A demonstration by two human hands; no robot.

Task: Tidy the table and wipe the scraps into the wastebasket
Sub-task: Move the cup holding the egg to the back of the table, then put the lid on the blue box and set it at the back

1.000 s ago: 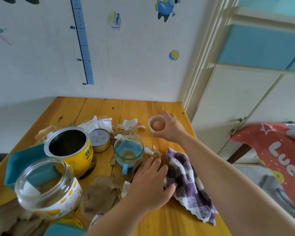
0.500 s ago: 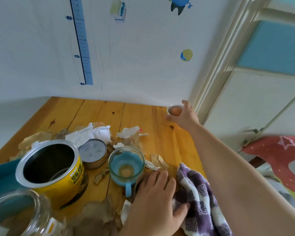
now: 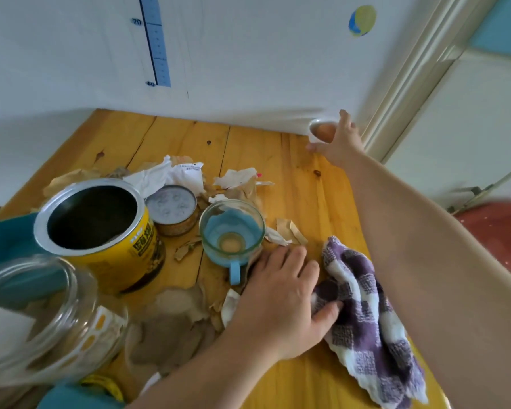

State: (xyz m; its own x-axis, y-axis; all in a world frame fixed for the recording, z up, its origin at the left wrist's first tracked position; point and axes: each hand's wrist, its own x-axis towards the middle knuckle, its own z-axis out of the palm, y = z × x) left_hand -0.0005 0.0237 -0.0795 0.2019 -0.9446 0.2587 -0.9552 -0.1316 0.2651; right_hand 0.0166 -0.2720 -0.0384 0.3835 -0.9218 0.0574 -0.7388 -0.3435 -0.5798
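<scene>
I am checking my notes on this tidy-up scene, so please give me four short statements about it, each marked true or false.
1. The right hand holds the small white cup by the far right corner of the table. True.
2. The yellow can has a lid on. False: its top is open.
3. The left hand lies flat, its thumb on the checked cloth. True.
4. The glass mug has a red handle. False: the handle is blue.

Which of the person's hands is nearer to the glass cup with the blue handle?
Left. The left hand lies on the table just right of the glass cup; the right hand holds a small white cup at the table's far corner.
</scene>
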